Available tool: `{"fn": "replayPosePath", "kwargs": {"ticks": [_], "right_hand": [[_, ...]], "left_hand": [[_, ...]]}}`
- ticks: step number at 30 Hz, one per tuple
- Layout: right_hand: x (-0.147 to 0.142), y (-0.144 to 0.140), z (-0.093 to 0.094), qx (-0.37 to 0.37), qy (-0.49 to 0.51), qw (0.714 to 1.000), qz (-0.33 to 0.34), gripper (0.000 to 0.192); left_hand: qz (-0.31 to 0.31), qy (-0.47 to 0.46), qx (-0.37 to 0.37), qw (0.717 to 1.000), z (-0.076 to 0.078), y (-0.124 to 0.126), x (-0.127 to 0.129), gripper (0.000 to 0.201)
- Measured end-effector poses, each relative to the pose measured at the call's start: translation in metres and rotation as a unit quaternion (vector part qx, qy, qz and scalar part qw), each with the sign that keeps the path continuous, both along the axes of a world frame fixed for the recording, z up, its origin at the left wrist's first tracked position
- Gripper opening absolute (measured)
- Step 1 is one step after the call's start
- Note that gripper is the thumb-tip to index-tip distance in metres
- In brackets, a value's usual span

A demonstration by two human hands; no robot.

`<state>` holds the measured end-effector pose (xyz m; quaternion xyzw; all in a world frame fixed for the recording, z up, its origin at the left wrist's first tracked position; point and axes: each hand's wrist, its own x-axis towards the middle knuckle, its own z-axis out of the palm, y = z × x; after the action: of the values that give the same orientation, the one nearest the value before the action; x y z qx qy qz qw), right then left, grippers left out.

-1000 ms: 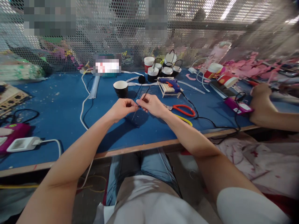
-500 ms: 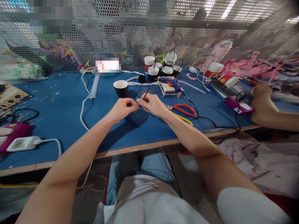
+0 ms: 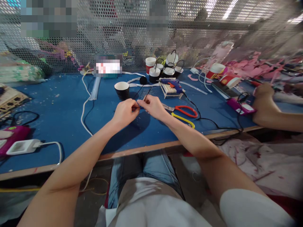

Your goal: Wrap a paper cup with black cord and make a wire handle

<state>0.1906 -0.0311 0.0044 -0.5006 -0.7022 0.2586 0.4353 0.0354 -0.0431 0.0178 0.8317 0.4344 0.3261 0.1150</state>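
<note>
My left hand (image 3: 125,111) and my right hand (image 3: 153,106) meet above the blue table, fingertips almost touching. Both are closed in a pinch on a thin black wire (image 3: 147,93). One length of it sticks up above my right fingers; the part between the hands is mostly hidden. Just behind my left hand stands a black paper cup (image 3: 122,91) with a white inside. A small black ball (image 3: 143,80) lies further back. Beside my right wrist rest scissors (image 3: 176,108) with one red and one yellow handle.
A blue glue gun (image 3: 174,84) sits on a small wooden rack (image 3: 167,91), its black cord trailing right. Several cups with black handles (image 3: 155,75) stand behind it. At the right is another person's arm (image 3: 267,107). A white cable (image 3: 83,110) runs down the left.
My left hand has turned so that its back faces up more, its fingers curling tighter around the wire. My right hand has moved slightly left, and more of the scissors shows.
</note>
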Motion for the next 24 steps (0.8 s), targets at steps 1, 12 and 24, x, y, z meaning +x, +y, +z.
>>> {"fn": "replayPosePath", "kwargs": {"ticks": [1,12,24], "right_hand": [[0.000,0.000,0.000,-0.002,0.002,1.000,0.001,0.037],[0.005,-0.007,0.016,-0.094,0.102,0.980,0.140,0.031],[0.003,-0.004,0.008,-0.040,0.058,0.993,0.091,0.032]], "left_hand": [[-0.004,-0.009,-0.010,1.000,0.000,0.001,0.000,0.014],[-0.091,-0.189,-0.255,0.944,0.001,0.007,-0.006,0.024],[-0.061,-0.132,-0.206,0.968,0.001,0.004,-0.004,0.022]]}}
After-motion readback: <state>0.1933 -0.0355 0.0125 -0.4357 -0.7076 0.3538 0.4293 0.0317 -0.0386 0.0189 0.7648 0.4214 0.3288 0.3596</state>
